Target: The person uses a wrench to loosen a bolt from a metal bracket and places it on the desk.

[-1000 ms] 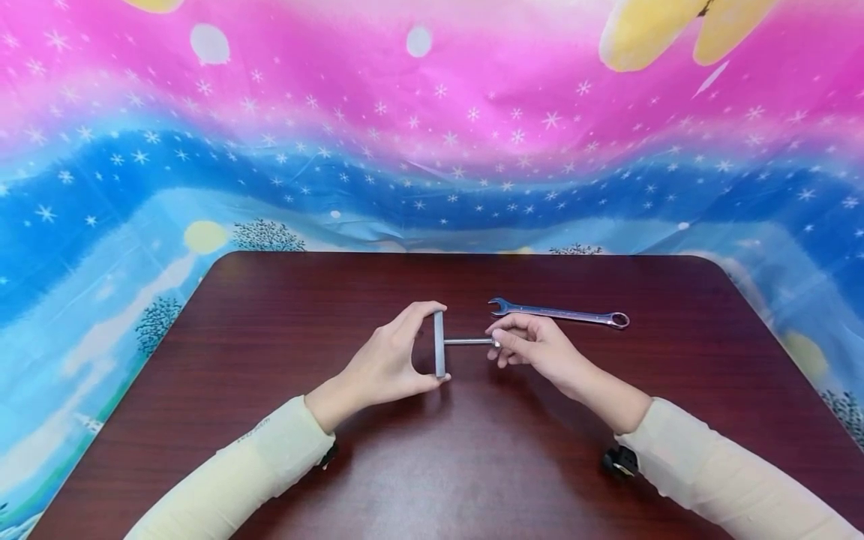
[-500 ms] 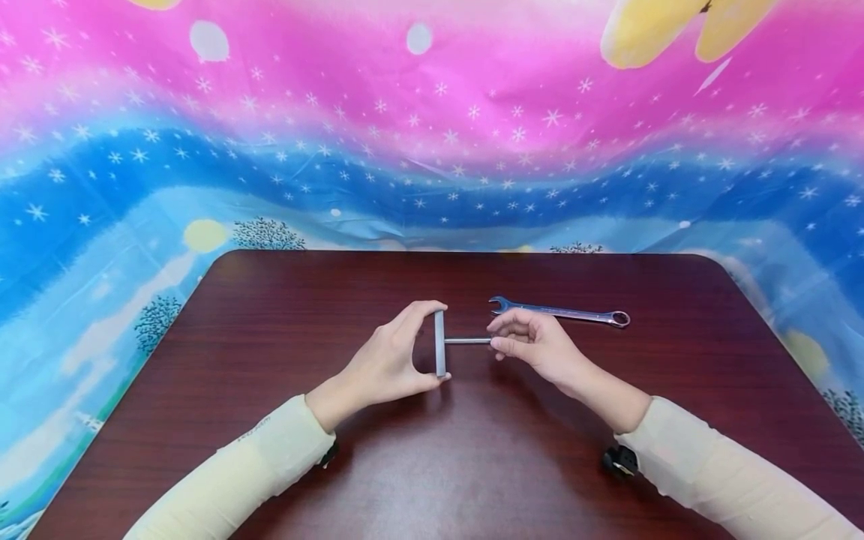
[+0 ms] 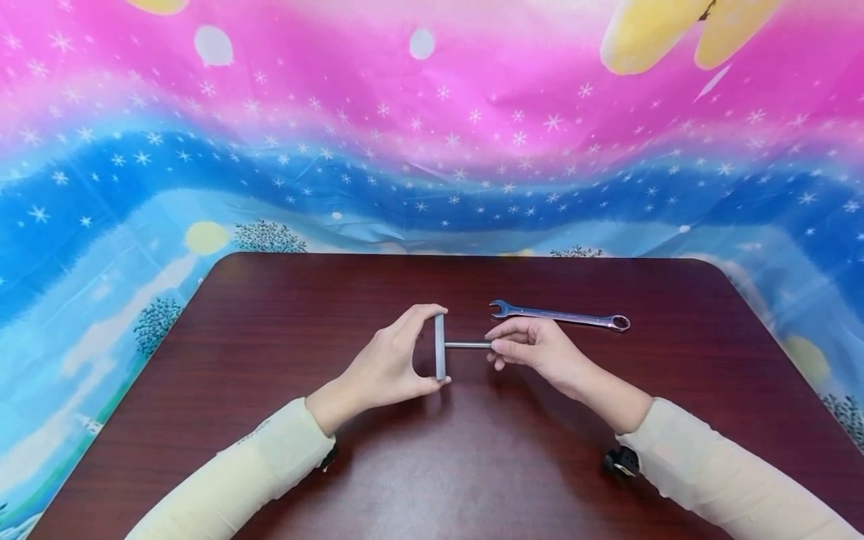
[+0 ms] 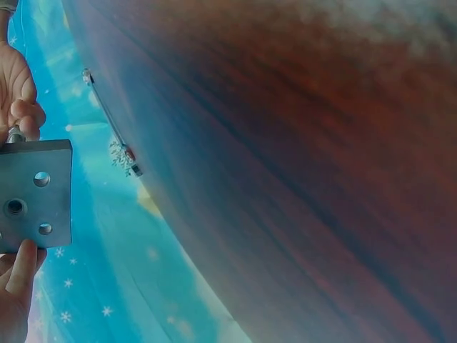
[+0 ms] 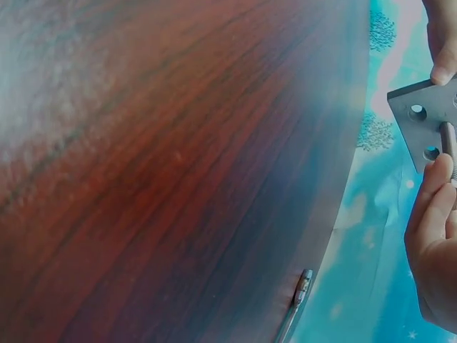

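My left hand [image 3: 385, 360] holds a grey square metal plate [image 3: 440, 346] on edge, thumb at its near edge and a finger at its far edge. Several round holes pierce the plate [image 4: 53, 204], as the left wrist view shows. A thin silvery bolt [image 3: 467, 345] reaches from the plate's middle toward the right, square to its face. Its right end is pinched between the thumb and fingers of my right hand [image 3: 543, 351], which hide that end. In the right wrist view, threads show on the bolt [image 5: 448, 139] beside the fingertips.
A combination wrench [image 3: 560, 315] lies on the dark red-brown table [image 3: 324, 300], just beyond my right hand. Behind the table's far edge hangs a pink and blue patterned cloth [image 3: 405, 135].
My right thumb and fingers have shifted about the bolt's end, and the thumb covers the tip that showed a second ago. The left hand and plate stay in place.
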Demonstrator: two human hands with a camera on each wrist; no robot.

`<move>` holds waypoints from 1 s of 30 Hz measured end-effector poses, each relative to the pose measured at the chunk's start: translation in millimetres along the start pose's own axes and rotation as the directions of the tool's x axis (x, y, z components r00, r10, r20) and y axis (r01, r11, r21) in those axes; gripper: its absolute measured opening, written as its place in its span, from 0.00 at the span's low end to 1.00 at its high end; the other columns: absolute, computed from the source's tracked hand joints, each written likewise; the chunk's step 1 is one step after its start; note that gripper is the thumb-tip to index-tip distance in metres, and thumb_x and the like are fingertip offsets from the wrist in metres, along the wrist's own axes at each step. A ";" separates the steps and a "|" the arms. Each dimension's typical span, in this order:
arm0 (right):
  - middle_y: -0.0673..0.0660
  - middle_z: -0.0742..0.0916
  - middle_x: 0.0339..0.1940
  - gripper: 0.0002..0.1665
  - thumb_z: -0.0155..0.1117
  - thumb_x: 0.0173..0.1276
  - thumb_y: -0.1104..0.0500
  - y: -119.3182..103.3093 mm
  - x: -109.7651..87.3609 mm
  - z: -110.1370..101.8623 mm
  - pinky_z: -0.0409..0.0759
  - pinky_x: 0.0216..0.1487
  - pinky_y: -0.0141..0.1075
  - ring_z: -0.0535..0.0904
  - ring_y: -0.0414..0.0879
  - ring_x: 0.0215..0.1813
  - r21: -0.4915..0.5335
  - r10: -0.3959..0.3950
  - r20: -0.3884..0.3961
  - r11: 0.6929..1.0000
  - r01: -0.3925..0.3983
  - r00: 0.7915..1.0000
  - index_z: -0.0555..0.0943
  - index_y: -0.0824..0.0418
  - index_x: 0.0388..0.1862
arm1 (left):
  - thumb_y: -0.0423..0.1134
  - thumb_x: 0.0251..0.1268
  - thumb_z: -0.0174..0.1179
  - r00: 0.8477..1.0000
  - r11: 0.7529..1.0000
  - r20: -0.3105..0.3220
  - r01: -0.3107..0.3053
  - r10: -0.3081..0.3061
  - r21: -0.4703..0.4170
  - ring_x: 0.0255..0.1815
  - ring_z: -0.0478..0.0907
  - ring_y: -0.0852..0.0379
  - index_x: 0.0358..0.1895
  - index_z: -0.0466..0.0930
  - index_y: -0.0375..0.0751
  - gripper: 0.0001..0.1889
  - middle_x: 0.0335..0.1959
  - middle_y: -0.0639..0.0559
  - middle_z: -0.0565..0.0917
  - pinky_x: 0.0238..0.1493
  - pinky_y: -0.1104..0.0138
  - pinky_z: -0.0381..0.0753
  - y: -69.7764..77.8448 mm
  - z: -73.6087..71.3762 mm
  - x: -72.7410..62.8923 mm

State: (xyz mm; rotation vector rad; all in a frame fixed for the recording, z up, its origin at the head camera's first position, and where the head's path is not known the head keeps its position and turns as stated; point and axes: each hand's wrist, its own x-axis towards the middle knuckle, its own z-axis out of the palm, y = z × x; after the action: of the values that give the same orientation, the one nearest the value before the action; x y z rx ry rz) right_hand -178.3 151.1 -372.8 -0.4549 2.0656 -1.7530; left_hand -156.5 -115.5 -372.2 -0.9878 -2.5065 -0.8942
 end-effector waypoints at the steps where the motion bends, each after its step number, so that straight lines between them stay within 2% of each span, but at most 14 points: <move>1: 0.61 0.89 0.34 0.19 0.61 0.70 0.67 0.1 0.1 0.0 0.86 0.45 0.35 0.86 0.40 0.33 -0.023 -0.010 -0.007 1.000 0.009 1.000 0.77 0.80 0.54 | 0.45 0.41 0.80 1.000 1.000 0.000 0.001 -0.001 -0.003 0.45 0.82 0.54 0.67 0.64 0.40 0.47 0.61 0.52 0.75 0.50 0.61 0.84 -0.5 0.0 -0.1; 6: 0.74 0.87 0.39 0.16 0.65 0.67 0.67 -1.1 -0.1 1.0 0.86 0.46 0.37 0.88 0.43 0.35 -0.125 -0.056 -0.058 0.991 0.049 0.997 0.80 0.75 0.51 | 0.46 0.41 0.80 1.000 0.999 -0.001 0.020 -0.020 -0.039 0.46 0.82 0.53 0.67 0.64 0.42 0.47 0.59 0.51 0.76 0.49 0.62 0.85 -2.2 -2.3 0.5; 8: 0.73 0.87 0.38 0.16 0.66 0.66 0.67 -2.0 -0.2 1.3 0.86 0.46 0.38 0.88 0.45 0.35 -0.127 -0.072 -0.065 0.990 0.063 0.995 0.80 0.74 0.51 | 0.46 0.40 0.80 1.000 0.998 0.000 0.027 -0.028 -0.054 0.47 0.82 0.54 0.67 0.64 0.43 0.47 0.58 0.50 0.77 0.49 0.64 0.84 -2.6 -4.5 1.1; 11: 0.65 0.89 0.35 0.16 0.66 0.66 0.68 -2.8 -0.8 0.0 0.87 0.47 0.40 0.89 0.46 0.36 -0.104 -0.099 -0.049 0.990 0.093 0.994 0.80 0.75 0.50 | 0.46 0.40 0.81 0.999 0.996 0.017 0.036 -0.035 -0.082 0.48 0.82 0.55 0.67 0.63 0.43 0.47 0.57 0.51 0.77 0.50 0.65 0.84 -3.4 -8.1 1.2; 15: 0.57 0.90 0.35 0.17 0.66 0.65 0.70 -2.7 -3.0 -4.3 0.87 0.46 0.42 0.89 0.43 0.36 -0.071 -0.124 -0.025 0.990 0.122 0.992 0.78 0.78 0.50 | 0.47 0.40 0.81 0.997 0.992 0.060 0.057 -0.050 -0.109 0.50 0.82 0.59 0.67 0.63 0.44 0.48 0.56 0.53 0.77 0.52 0.67 0.84 -4.0 -13.7 0.4; 21: 0.60 0.89 0.37 0.16 0.67 0.64 0.69 -1.4 -3.7 -10.2 0.87 0.46 0.42 0.89 0.43 0.37 -0.048 -0.133 -0.006 0.990 0.133 0.991 0.79 0.76 0.49 | 0.50 0.40 0.80 0.994 0.996 0.085 0.077 -0.074 -0.034 0.45 0.81 0.58 0.67 0.63 0.46 0.48 0.53 0.53 0.79 0.49 0.63 0.84 -5.0 -19.3 -0.4; 25: 0.59 0.90 0.35 0.15 0.69 0.64 0.68 2.6 -0.5 -14.8 0.87 0.46 0.42 0.89 0.43 0.37 -0.067 -0.129 0.003 0.989 0.129 0.992 0.80 0.74 0.48 | 0.51 0.41 0.79 0.991 0.996 0.094 0.094 -0.094 0.014 0.48 0.80 0.56 0.67 0.64 0.47 0.47 0.54 0.54 0.79 0.52 0.59 0.83 -9.2 -19.6 0.1; 28: 0.61 0.89 0.35 0.15 0.69 0.63 0.67 6.0 2.7 -20.1 0.87 0.46 0.42 0.88 0.43 0.37 -0.101 -0.131 0.015 0.986 0.132 0.991 0.81 0.73 0.47 | 0.51 0.40 0.80 0.990 0.995 0.098 0.099 -0.099 0.011 0.52 0.79 0.54 0.67 0.64 0.46 0.47 0.55 0.53 0.78 0.56 0.58 0.82 -15.8 -18.7 1.3; 30: 0.62 0.89 0.35 0.14 0.70 0.63 0.67 8.0 5.4 -24.1 0.87 0.46 0.42 0.88 0.43 0.37 -0.127 -0.135 0.029 0.982 0.138 0.990 0.81 0.72 0.47 | 0.50 0.41 0.80 0.989 0.994 0.104 0.106 -0.105 -0.002 0.50 0.79 0.55 0.67 0.63 0.45 0.48 0.54 0.52 0.79 0.56 0.59 0.82 -21.6 -17.7 2.8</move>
State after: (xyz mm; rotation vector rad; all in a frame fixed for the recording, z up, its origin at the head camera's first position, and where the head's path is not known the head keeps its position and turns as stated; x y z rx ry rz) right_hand -194.9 170.5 -377.8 -0.6651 2.1877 -1.6877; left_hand -172.7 -137.9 -366.9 -0.9343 -2.6661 -0.9053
